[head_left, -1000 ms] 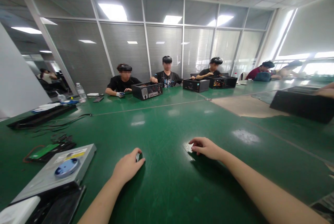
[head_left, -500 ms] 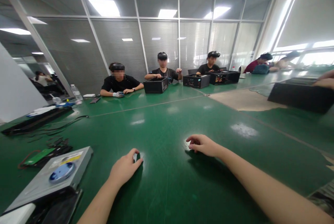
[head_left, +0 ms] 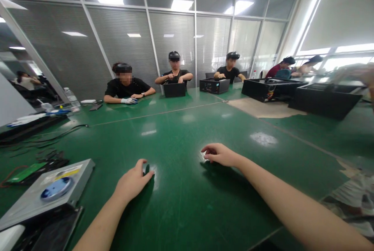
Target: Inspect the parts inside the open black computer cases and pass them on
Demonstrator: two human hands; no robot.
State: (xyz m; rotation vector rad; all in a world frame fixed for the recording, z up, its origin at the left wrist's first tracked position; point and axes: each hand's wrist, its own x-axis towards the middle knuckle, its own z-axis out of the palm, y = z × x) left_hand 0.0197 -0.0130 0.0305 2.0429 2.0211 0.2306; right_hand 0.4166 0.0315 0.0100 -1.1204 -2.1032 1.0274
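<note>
My left hand (head_left: 133,181) is low over the green table (head_left: 175,204), its thumb and forefinger apart with nothing between them. Farther out and to the right, my right hand (head_left: 219,155) has its fingers loosely curved and apart, and it holds nothing. Nearest to my left hand is a grey metal optical drive (head_left: 66,182), with a round blue-and-silver piece (head_left: 57,188) lying on top. A green circuit board (head_left: 27,173) lies beyond the drive.
Across the table, people sit at black computer cases, one case (head_left: 174,90) near the middle and another (head_left: 214,85) beside it. Two more cases, a nearer one (head_left: 324,99) and an open one (head_left: 270,87), stand at right. Cables (head_left: 70,129) and a plastic bottle (head_left: 71,99) are at left.
My view has turned and shifted slightly; my hands keep their poses. One open black case has moved right, toward the nearer case, with a person reaching out beside it.
</note>
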